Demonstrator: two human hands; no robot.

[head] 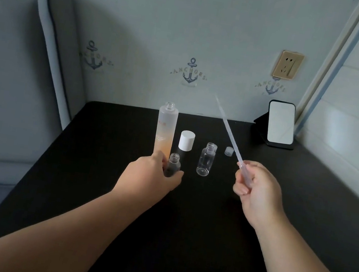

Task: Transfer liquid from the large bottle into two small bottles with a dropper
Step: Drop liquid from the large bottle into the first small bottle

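Large bottle [165,131] stands upright and uncapped at frame centre on the desk [101,170], up-left of the dropper [229,130], whose long axis slants up-left with its tip above-right of the neck; right hand [257,191] pinches its bulb, left hand [155,174] grips a small bottle [173,165] just beside the large bottle's base.

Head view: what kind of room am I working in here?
Probably a bedroom at home: a padded headboard beside the black table, anchor-print wallpaper, and a small standing mirror by the wall socket.
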